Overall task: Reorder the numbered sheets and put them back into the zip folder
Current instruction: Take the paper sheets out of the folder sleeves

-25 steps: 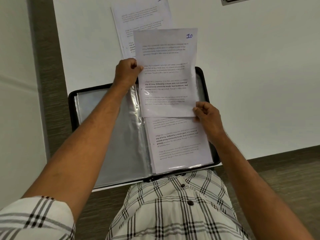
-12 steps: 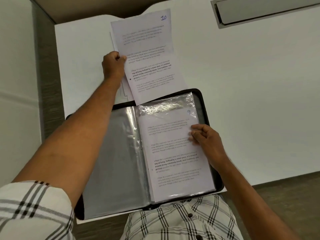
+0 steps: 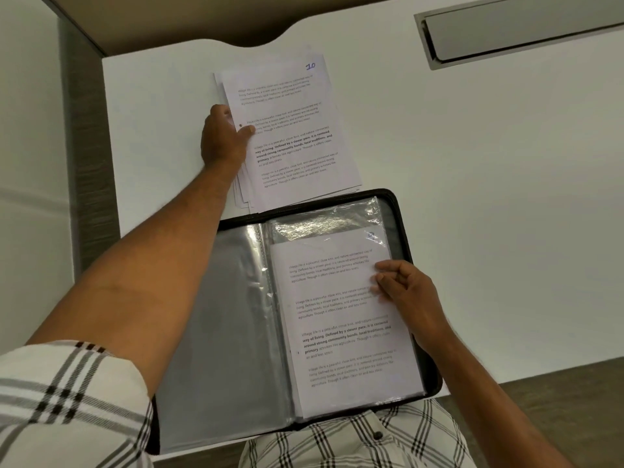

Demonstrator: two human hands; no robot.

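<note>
The black zip folder (image 3: 423, 265) lies open at the near edge of the white desk, with clear plastic sleeves. A printed sheet (image 3: 337, 332) sits in the right-hand sleeve; its number in the top corner is hard to read. Beyond the folder lies a stack of loose sheets (image 3: 244, 197), topped by the sheet marked 10 (image 3: 297, 130). My left hand (image 3: 223, 140) pinches the left edge of sheet 10, thumb on top. My right hand (image 3: 401, 288) rests with curled fingertips on the right edge of the sleeved sheet.
The white desk (image 3: 472, 197) extends right of the papers. A recessed grey cable tray (image 3: 520, 32) sits at the far right. The desk's left edge (image 3: 111, 163) meets a wood-grain panel. The folder overhangs the near edge above my lap.
My left hand carried sheet 10 away from the folder and laid it on the loose stack. My right hand let go of it and settled on the sleeved sheet.
</note>
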